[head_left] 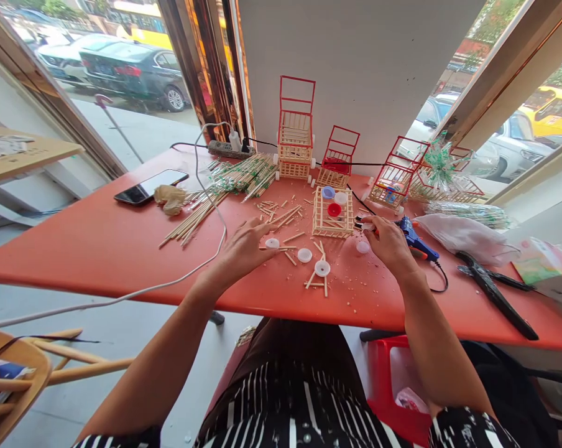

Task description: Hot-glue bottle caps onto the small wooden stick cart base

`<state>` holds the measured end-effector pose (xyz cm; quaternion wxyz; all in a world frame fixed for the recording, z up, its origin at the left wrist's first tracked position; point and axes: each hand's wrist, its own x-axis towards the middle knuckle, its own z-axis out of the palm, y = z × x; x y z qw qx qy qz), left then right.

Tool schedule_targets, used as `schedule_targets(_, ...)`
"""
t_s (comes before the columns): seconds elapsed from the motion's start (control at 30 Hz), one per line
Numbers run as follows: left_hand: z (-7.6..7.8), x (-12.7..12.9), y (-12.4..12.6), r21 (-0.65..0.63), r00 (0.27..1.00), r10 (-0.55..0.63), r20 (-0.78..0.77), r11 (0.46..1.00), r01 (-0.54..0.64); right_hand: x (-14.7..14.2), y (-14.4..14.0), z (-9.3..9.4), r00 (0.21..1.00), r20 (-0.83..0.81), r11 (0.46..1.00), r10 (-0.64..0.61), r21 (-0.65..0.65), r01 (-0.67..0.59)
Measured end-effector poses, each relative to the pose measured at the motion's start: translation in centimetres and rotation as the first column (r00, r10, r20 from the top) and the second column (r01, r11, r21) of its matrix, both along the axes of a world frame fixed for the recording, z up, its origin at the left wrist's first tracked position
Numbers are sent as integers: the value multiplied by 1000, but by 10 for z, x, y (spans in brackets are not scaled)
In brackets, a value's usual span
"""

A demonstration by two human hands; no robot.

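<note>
My left hand (244, 247) rests low over the table, its fingers stretched out beside a white bottle cap (272, 243). Between the fingertips of my right hand (389, 244) is something small, pale and dark, too small to name. A pinkish cap (362, 247) lies just below that hand. Left of it stands a stick crate (333, 231) with blue, white and red caps on it. Another white cap (304, 255) lies between my hands. Nearer to me, a white cap (322, 268) sits on a small frame of sticks (326, 287).
Red-handled stick carts (296, 134) stand along the back wall. A bundle of wooden sticks (244, 177), a phone (151, 186) and a white cable (169, 283) occupy the left. On the right are a blue glue gun (416, 239), a black-handled cutter (498, 295) and plastic bags (465, 236).
</note>
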<state>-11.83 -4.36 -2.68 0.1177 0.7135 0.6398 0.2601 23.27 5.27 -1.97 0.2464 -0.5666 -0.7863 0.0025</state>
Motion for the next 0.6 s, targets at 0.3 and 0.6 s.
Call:
schedule_targets(0.3,-3,-1,4,-94,999,45,-24,994,-47,-7,-4,0,998,-26,999,50,19,-50)
schedule_targets(0.6,4,9,-3,55,986,7,164,998,-16,-18,-25,23,965,-195,956,178,266,-122)
